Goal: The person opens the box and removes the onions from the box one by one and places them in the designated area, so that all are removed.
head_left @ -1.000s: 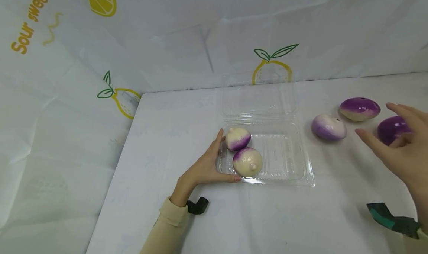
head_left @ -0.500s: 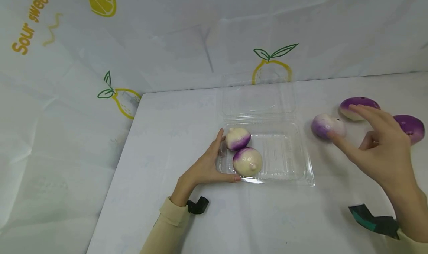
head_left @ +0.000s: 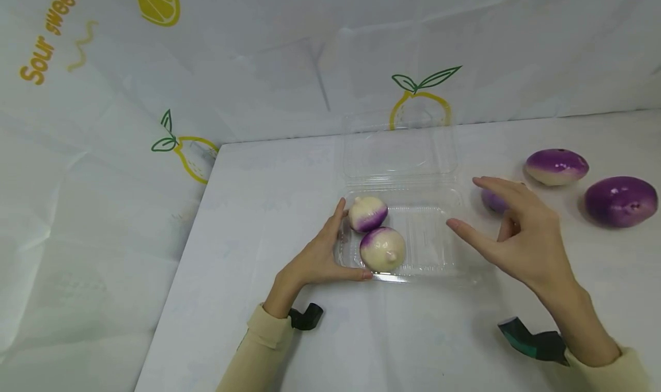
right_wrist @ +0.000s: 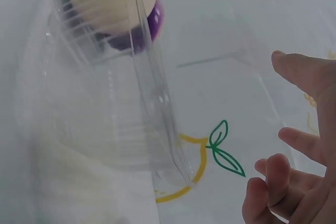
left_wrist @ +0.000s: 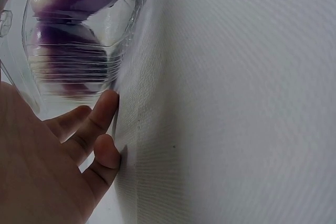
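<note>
My left hand holds the left side of a clear plastic clamshell container, thumb along its front edge. In the left wrist view, fingertips touch the low side of the container. Two glossy purple-and-white bulbs, shaped like onions, lie inside at the left: one behind, one in front. My right hand hovers at the container's right edge, thumb and forefinger apart, holding nothing. Behind it, a pale purple bulb on the table is mostly hidden.
Two more glossy purple bulbs, one farther back and one at the right, lie on the white table. The container's lid stands raised towards the lemon-printed backdrop. A black wrist mount sits under the right wrist.
My right hand has moved left from above the right-hand bulbs to the container's right edge, with thumb and forefinger still apart. My left hand, the container and the bulbs have stayed put.
</note>
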Tool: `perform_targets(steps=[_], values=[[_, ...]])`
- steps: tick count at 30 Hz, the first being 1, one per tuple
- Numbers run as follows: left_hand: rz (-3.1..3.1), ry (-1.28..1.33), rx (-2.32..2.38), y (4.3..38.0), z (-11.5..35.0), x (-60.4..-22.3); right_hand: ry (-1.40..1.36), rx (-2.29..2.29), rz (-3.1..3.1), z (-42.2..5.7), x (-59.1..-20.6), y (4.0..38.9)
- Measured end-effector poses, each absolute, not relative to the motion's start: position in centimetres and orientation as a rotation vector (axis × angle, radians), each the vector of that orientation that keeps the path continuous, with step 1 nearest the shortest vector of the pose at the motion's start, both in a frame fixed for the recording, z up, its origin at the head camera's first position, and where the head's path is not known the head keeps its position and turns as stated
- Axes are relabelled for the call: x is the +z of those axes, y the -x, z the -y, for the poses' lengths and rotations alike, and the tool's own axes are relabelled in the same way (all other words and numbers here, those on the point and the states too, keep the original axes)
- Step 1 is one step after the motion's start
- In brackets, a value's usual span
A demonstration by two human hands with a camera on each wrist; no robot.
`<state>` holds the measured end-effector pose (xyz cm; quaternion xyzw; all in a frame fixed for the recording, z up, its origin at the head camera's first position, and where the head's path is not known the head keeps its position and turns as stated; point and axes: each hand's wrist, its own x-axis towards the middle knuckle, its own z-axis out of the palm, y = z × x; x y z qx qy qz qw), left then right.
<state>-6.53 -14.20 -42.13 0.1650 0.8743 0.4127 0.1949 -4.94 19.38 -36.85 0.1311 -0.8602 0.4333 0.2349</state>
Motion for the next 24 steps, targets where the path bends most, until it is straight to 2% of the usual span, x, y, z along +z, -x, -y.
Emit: perform_targets(steps=[24], values=[[-2.434,-0.468,1.188,6.5,14.2,-42.0,-0.396,1.111,2.632,-11.1,-38.8,3.9]])
